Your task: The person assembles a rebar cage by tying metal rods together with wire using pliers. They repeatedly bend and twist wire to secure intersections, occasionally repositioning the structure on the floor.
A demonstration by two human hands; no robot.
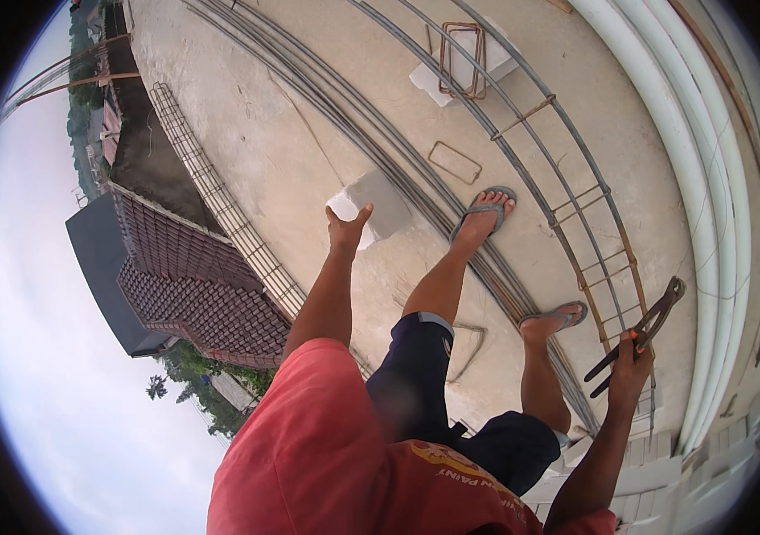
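Two hands show, both the person's own. The right hand (629, 357), at the lower right of the frame, is closed around the handles of one pair of rusty pincers (640, 332), whose jaws point up and to the right, toward the white pipes. The left hand (345, 230), just left of centre, is spread open with the thumb out and grips nothing; it sits just beside, perhaps touching, the one grey concrete block (378, 207) that lies on the concrete floor (246, 116). Two feet in flip-flops stand on the floor: one (484, 214) near the centre, planted on a bundle of long steel bars (344, 116) that sweeps from the top of the frame down toward the lower right, the other (554, 318) lower and to the right, beside a rebar cage (576, 223). That cage, one of two, runs down the right half of the frame, its long bars tied with rusty rectangular stirrups; the second cage (219, 201) lies along the floor's edge at the left. One loose stirrup (455, 161) lies flat above the centre, and a small stack of stirrups (462, 59) rests on a white block (433, 76) at the top. About three white pipes (710, 205) curve down the right edge. Tiled roofs (193, 285) lie below at the left.
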